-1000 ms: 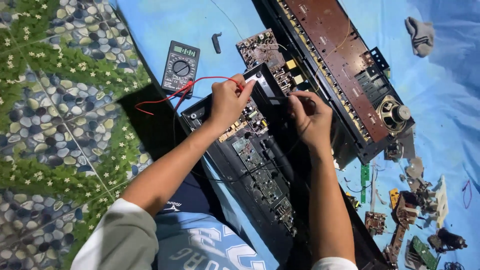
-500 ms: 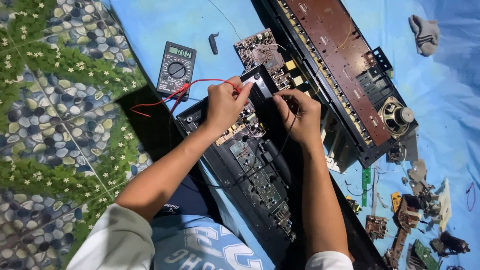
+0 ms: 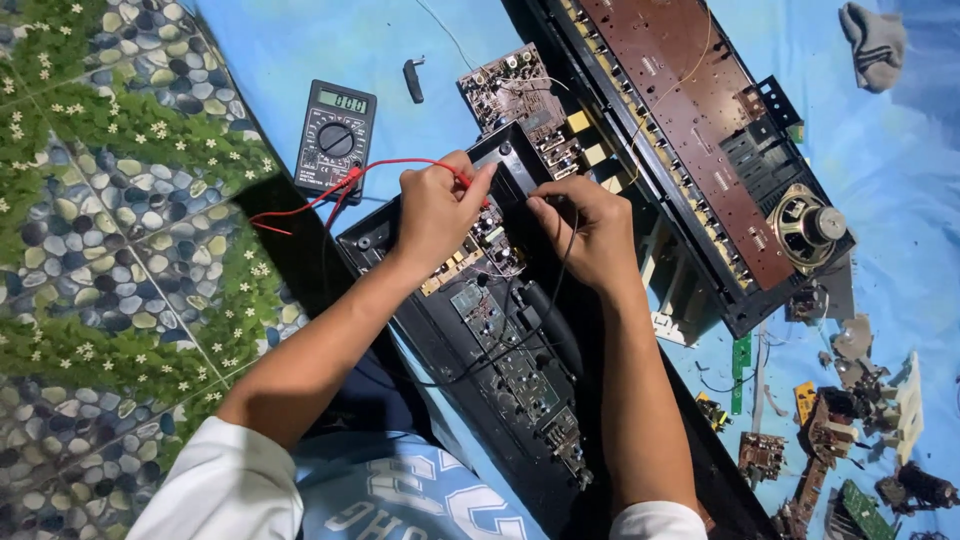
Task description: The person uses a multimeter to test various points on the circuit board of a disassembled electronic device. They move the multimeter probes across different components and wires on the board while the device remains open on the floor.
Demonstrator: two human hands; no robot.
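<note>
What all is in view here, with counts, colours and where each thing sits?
multimeter: one, dark grey, upper left on blue sheet
red lead: one, from multimeter to left hand
black chassis: one, centre, boards inside
brown board: one, long, upper right
speaker: one, grey, right end of brown board
small board: one, top centre
cloth: one, grey, top right
loose parts: many, mixed, lower right
left hand: holds red probe
right hand: holds black lead

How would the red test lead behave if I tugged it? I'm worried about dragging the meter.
The red lead loops loosely, so it is probably floppy. The multimeter looks small and lies flat, so a tug would likely slide it rather than tip it.
</note>
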